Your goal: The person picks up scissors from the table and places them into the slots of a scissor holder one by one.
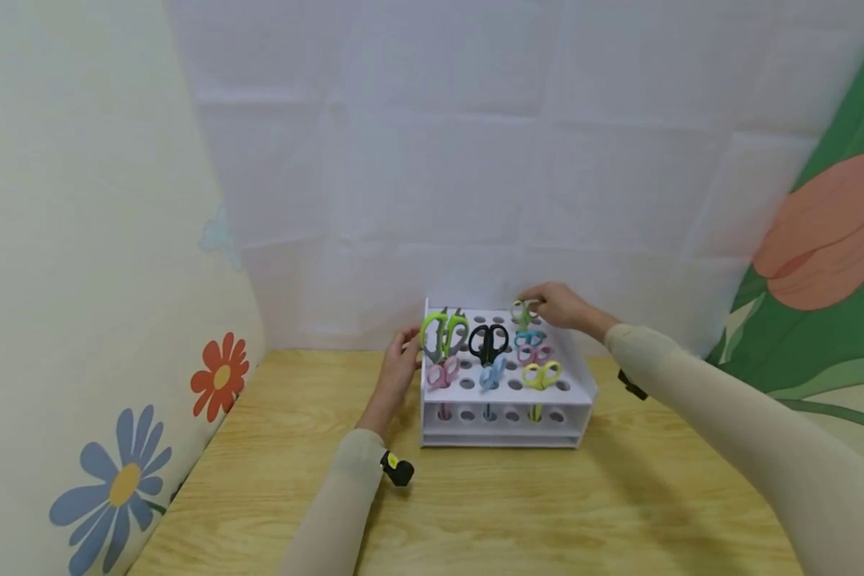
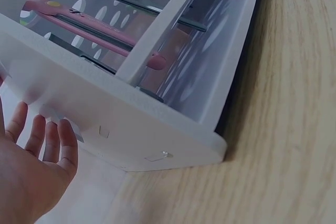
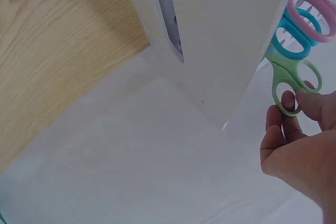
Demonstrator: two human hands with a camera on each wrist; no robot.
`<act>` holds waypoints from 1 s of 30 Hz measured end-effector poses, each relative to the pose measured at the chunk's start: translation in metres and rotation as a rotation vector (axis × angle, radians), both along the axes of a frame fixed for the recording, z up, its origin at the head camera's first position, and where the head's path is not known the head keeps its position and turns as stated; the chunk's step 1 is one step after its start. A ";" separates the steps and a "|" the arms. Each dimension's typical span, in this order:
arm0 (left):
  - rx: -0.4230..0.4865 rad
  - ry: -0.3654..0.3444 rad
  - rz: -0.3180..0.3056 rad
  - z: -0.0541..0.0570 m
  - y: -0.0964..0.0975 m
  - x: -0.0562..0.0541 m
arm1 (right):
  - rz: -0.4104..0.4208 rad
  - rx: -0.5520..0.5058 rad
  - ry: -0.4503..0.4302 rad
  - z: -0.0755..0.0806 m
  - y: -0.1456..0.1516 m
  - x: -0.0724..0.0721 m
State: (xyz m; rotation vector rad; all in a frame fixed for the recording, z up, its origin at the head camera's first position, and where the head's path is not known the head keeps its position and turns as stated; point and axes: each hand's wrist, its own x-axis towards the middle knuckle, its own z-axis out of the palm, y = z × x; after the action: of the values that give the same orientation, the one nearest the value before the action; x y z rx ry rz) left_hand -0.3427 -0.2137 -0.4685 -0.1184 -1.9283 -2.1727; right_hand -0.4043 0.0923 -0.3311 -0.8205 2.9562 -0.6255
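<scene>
A white tiered rack [image 1: 504,441] with round holes stands on the table, several pairs of scissors upright in it. At its back right corner my right hand [image 1: 563,306] pinches a handle loop of the light green scissors [image 3: 286,66], whose blades are hidden in the rack. Just in front of these are teal scissors [image 3: 292,39] and pink scissors [image 3: 315,3]. My left hand [image 1: 399,364] is at the rack's left side, its relaxed fingertips [image 2: 67,129] against or close to the side panel. Nothing is held in it.
Black scissors [image 1: 489,340] stand mid-rack, bright green-handled ones [image 1: 442,332] at the left. Pink [image 1: 443,373], light blue [image 1: 493,373] and yellow scissors [image 1: 542,374] fill front holes. A wooden table [image 1: 490,512] lies beneath, with a white sheet [image 1: 432,176] behind.
</scene>
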 end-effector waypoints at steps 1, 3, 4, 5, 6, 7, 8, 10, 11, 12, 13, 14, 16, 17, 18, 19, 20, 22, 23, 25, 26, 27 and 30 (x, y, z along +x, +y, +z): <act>0.000 -0.001 0.001 0.000 0.000 0.000 | 0.002 0.000 -0.011 -0.001 -0.001 0.000; -0.002 0.000 0.003 0.001 0.000 0.001 | 0.005 0.001 -0.031 -0.002 -0.003 0.000; -0.001 0.002 0.004 0.001 0.000 0.000 | 0.005 0.002 -0.041 -0.003 -0.003 0.001; -0.002 0.003 0.004 0.001 0.000 0.000 | 0.007 0.005 -0.049 -0.004 -0.004 0.001; -0.001 0.005 0.005 0.001 0.000 0.000 | 0.008 0.009 -0.054 -0.005 -0.004 0.001; -0.001 0.008 0.005 0.001 0.000 0.000 | 0.007 0.018 -0.057 -0.006 -0.004 0.001; -0.002 0.011 0.003 0.001 0.001 0.000 | 0.001 0.027 -0.063 -0.007 -0.004 0.002; -0.004 0.013 0.001 -0.001 0.003 0.000 | -0.013 0.040 -0.081 -0.010 -0.002 0.003; -0.002 0.014 -0.001 -0.001 0.005 0.000 | -0.019 0.044 -0.093 -0.011 -0.001 0.003; -0.003 0.016 -0.002 -0.002 0.006 0.000 | -0.026 0.047 -0.105 -0.012 0.000 0.003; -0.004 0.015 -0.002 -0.003 0.007 0.000 | -0.035 0.048 -0.119 -0.013 0.001 0.004; -0.006 0.012 -0.002 -0.003 0.008 0.000 | -0.038 0.048 -0.129 -0.014 0.001 0.004; -0.007 0.009 -0.003 -0.004 0.010 0.000 | -0.041 0.051 -0.143 -0.016 0.002 0.005; -0.005 0.009 -0.006 -0.004 0.011 0.000 | -0.046 0.049 -0.153 -0.016 0.003 0.005; -0.006 0.008 -0.005 -0.004 0.011 0.000 | -0.050 0.048 -0.162 -0.016 0.003 0.005; -0.005 0.009 -0.006 -0.004 0.012 0.000 | -0.050 0.048 -0.166 -0.016 0.004 0.005; -0.007 0.008 -0.004 -0.003 0.012 0.000 | -0.048 0.048 -0.170 -0.017 0.004 0.005; -0.010 0.002 0.004 -0.003 0.011 0.000 | -0.039 0.047 -0.175 -0.017 0.005 0.005; -0.013 -0.003 0.011 -0.003 0.010 0.001 | -0.034 0.044 -0.173 -0.017 0.006 0.006; -0.037 -0.012 0.030 -0.003 0.008 0.002 | -0.021 0.036 -0.154 -0.016 0.009 0.009; -0.055 -0.014 0.043 -0.002 0.007 0.003 | -0.019 0.023 -0.142 -0.016 0.011 0.012; -0.073 -0.007 0.055 -0.001 0.004 0.004 | -0.008 0.005 -0.121 -0.015 0.014 0.016; -0.168 0.063 0.136 0.008 -0.009 0.011 | 0.003 -0.078 -0.075 -0.013 0.028 0.032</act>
State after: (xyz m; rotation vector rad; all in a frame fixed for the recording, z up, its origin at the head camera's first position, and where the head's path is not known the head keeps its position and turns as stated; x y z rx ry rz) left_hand -0.3313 -0.2230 -0.4605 -0.0814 -2.0187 -1.8976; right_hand -0.3727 0.1204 -0.3444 -0.7883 2.8796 -0.7582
